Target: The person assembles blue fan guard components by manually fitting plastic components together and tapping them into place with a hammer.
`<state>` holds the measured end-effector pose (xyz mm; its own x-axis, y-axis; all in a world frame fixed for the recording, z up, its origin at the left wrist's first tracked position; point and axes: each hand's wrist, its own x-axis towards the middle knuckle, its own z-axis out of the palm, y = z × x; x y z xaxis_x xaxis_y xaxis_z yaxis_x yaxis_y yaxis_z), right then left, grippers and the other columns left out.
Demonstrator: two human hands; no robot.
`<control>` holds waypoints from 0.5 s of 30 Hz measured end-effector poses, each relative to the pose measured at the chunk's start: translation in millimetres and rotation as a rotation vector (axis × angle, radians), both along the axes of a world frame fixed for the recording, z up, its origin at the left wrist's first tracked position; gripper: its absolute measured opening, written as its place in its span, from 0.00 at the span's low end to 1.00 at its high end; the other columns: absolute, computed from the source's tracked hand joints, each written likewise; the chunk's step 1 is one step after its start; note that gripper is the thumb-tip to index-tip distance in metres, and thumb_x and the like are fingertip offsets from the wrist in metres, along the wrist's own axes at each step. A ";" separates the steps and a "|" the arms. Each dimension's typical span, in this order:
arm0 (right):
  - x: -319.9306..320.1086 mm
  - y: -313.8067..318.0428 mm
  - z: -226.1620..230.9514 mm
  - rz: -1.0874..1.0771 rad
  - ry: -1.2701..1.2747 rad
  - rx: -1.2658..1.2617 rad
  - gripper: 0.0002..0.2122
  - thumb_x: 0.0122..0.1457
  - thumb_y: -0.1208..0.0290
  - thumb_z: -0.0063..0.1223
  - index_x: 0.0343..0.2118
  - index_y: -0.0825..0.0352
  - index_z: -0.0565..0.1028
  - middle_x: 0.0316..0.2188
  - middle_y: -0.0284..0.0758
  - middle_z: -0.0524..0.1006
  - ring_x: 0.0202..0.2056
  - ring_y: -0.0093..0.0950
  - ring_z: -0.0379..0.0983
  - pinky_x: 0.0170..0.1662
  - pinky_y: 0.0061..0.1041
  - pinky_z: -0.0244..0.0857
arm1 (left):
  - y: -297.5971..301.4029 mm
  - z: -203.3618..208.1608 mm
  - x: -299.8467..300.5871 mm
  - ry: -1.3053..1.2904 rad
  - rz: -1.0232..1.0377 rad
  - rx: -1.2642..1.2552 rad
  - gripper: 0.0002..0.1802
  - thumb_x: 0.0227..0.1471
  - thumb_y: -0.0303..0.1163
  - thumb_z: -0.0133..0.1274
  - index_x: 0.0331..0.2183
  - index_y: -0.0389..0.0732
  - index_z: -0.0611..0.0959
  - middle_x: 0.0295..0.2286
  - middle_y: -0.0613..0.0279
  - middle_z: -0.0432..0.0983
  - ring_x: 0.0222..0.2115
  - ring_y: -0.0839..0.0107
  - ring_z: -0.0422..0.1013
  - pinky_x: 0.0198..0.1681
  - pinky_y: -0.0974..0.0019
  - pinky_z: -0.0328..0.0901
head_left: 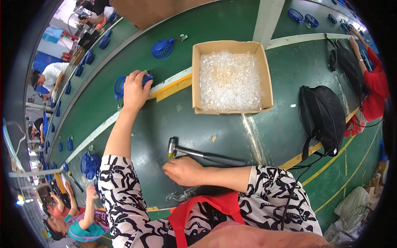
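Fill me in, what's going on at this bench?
The person's left hand grips a blue fan housing at the green conveyor belt's near edge. The right hand, closed, rests on the bench beside a soft-faced hammer. A cardboard box of small clear pieces stands beyond.

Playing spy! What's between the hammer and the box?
From hammer to box: table with a tan spot and a pale streak, in the head view.
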<state>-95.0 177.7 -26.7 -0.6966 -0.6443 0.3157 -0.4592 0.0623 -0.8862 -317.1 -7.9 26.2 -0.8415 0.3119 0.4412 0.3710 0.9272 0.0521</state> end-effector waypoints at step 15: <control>-5.6 3.8 4.6 0.103 -0.138 0.088 0.05 0.53 0.74 0.46 0.28 0.72 0.70 0.25 0.47 0.74 0.28 0.48 0.74 0.33 0.44 0.68 | 94.3 -38.6 -161.3 -0.306 0.162 0.166 0.50 0.37 0.54 0.66 0.56 0.35 0.69 0.54 0.42 0.66 0.55 0.51 0.63 0.57 0.59 0.60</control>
